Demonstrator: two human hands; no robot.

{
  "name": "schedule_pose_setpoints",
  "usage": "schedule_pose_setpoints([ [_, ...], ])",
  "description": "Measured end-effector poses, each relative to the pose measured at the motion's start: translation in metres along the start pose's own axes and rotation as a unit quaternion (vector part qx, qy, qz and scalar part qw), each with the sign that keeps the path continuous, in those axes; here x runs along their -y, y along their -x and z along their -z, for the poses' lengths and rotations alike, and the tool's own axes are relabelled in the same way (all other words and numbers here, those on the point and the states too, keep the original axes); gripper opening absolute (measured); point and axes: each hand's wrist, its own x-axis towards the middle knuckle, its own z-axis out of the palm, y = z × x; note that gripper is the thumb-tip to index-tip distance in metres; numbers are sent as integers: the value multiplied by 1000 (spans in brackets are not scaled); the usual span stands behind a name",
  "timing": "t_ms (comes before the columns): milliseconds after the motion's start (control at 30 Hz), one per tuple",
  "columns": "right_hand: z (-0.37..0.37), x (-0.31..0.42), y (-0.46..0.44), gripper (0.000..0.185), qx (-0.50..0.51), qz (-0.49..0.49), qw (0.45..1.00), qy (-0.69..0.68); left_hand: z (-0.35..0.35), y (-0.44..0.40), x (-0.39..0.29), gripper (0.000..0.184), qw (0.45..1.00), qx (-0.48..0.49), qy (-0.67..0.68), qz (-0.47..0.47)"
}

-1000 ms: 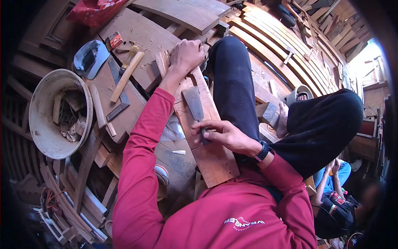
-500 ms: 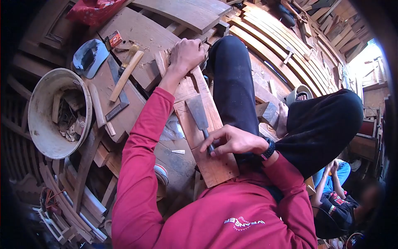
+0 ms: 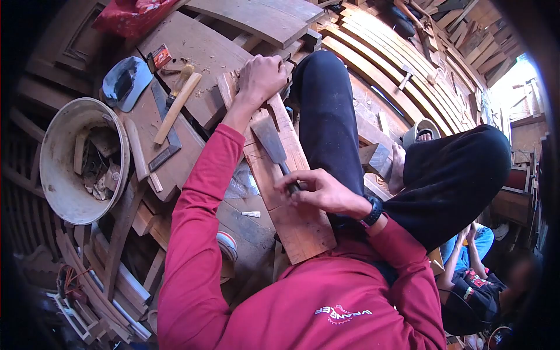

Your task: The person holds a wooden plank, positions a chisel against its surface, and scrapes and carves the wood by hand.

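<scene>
A wide-bladed chisel (image 3: pixel 269 140) lies at a slant over a notched wooden board (image 3: pixel 300 230), blade pointing away from me. My right hand (image 3: pixel 324 191) has its fingers closed round the chisel's handle, low over the board. At the far end of that board, my left hand (image 3: pixel 263 77) is closed on the wood; its fingertips are hidden. The board's near end rests against my red shirt, beside my bent leg in dark trousers.
A bucket (image 3: pixel 52 175) with scraps stands at left. Near it are a blue cap (image 3: pixel 126 83), a metal square (image 3: pixel 166 153) and a mallet-like wooden tool (image 3: pixel 178 108). Curved planks (image 3: pixel 396 76) fill the upper right. Another person (image 3: pixel 472 286) sits at lower right.
My right hand and the chisel have slid a little away from me, up along the board. My left hand stays at the far end.
</scene>
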Motion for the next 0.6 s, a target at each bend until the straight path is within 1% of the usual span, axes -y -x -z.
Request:
schedule_pose_setpoints([
  [33,4,5,1,32,16,-16,999,44,0,0,0,24,1000,3,3,2],
  [67,10,12,5,30,79,-43,993,80,-1,0,1,24,1000,6,6,6],
  [167,12,12,6,29,104,-29,989,104,-3,0,3,23,1000,0,6,-4],
  [200,6,3,4,30,45,0,999,15,-2,0,2,23,1000,-1,6,-3],
  [233,6,-2,1,32,-4,-9,998,-57,-1,1,1,23,1000,0,5,4],
  [300,6,-5,-1,32,-72,-33,997,8,2,1,-1,23,1000,1,3,9],
  [333,7,-3,-1,32,-73,-32,997,8,3,1,-1,24,1000,8,8,12],
  [400,8,1,2,27,43,-50,996,61,1,0,-1,24,1000,17,13,13],
  [433,6,1,2,27,43,-50,996,60,-2,-1,2,24,1000,13,10,7],
  [500,-1,0,2,23,53,3,993,103,-2,0,3,24,1000,7,6,4],
  [533,-5,-6,0,23,7,-25,999,29,0,1,2,25,1000,8,1,4],
  [567,-4,-8,-1,23,7,-26,999,29,2,1,0,25,1000,9,-4,3],
  [600,-4,-8,-3,23,-22,-18,999,34,1,1,-1,25,1000,9,-4,2],
])
